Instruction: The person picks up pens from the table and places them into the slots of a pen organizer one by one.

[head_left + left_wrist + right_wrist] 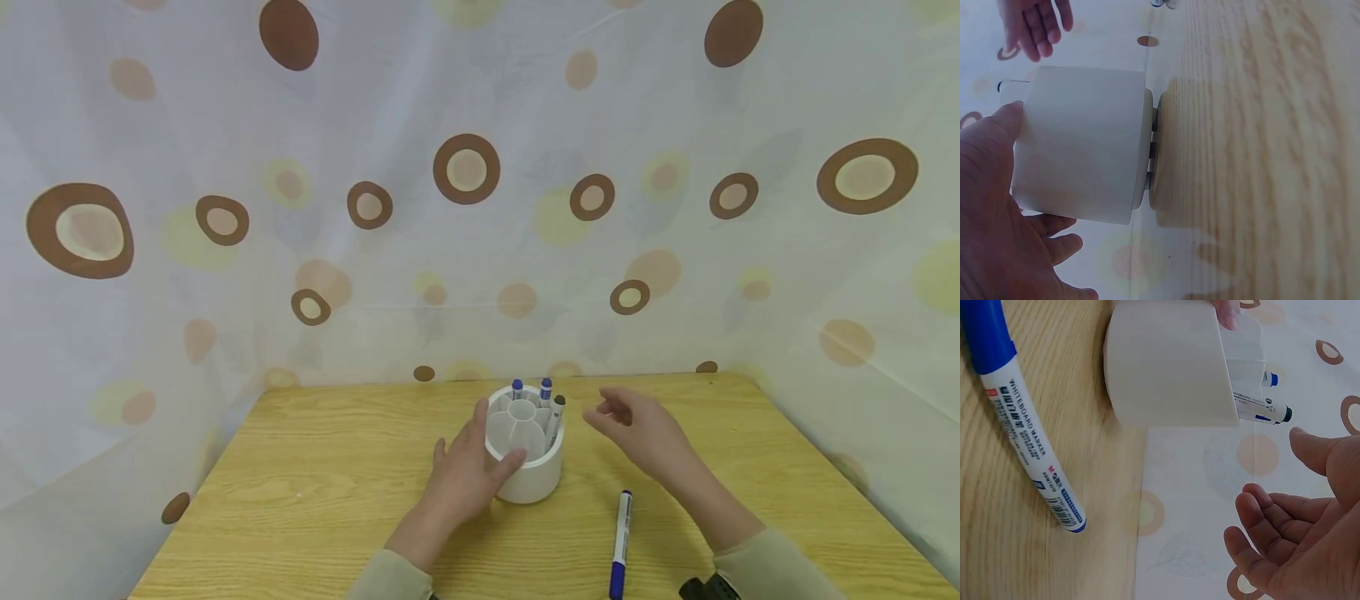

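A white round pen holder point(528, 483) with several compartments stands on the table. Two blue-ended markers point(546, 390) and one dark-ended marker point(555, 421) stand in its back and right compartments. My left hand point(467, 475) holds the holder from the left, thumb at the front rim and fingers round the far side. In the left wrist view, the left hand's point(997, 206) thumb touches the holder's wall point(1085, 144). To the holder's right, my right hand point(637, 429) hovers apart from it, holding nothing, its fingers point(1272, 525) loosely bent. A blue-capped whiteboard marker point(1029, 425) lies on the table below that hand.
The wooden table point(300, 492) reaches back to a white curtain point(420, 250) with brown and yellow circles, which also hangs on both sides. The loose marker lies toward the front edge, right of the holder. A dark band point(708, 587) shows at the right wrist.
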`<state>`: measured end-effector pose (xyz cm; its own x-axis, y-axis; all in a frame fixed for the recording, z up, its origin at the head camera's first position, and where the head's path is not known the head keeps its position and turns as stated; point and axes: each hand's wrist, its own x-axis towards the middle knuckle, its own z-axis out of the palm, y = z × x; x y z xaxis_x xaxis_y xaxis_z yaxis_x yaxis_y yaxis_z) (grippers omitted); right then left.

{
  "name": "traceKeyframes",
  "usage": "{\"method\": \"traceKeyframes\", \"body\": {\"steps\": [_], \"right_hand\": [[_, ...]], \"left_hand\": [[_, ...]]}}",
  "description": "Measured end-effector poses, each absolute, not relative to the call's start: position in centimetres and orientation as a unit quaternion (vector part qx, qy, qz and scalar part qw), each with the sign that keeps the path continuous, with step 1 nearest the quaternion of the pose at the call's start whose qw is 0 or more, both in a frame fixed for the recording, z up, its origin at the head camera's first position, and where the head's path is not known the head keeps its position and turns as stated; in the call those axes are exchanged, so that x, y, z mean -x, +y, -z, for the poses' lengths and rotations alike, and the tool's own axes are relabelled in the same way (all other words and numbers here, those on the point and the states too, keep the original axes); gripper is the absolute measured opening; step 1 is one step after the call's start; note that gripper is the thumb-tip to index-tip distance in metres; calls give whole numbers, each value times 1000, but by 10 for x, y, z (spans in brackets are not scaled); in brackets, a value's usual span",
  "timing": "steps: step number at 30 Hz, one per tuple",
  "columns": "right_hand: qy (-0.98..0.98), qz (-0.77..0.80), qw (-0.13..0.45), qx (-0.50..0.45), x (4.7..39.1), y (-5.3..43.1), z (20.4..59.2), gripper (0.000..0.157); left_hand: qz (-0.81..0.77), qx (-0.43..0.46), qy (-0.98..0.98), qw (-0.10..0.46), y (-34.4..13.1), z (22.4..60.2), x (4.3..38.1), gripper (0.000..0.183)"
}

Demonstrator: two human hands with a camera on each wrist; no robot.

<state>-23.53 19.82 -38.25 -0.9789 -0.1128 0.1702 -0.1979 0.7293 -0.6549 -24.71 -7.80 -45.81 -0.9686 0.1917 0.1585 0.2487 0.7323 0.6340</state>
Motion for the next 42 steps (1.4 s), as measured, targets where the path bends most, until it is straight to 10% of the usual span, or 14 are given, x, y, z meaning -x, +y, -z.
{"method": "traceKeyframes", "body": {"steps": [42], "right_hand": [[-942,-329,-57,-19,200,241,433,58]], "left_hand": [[348,118,-929,38,-78,456,246,101]]}}
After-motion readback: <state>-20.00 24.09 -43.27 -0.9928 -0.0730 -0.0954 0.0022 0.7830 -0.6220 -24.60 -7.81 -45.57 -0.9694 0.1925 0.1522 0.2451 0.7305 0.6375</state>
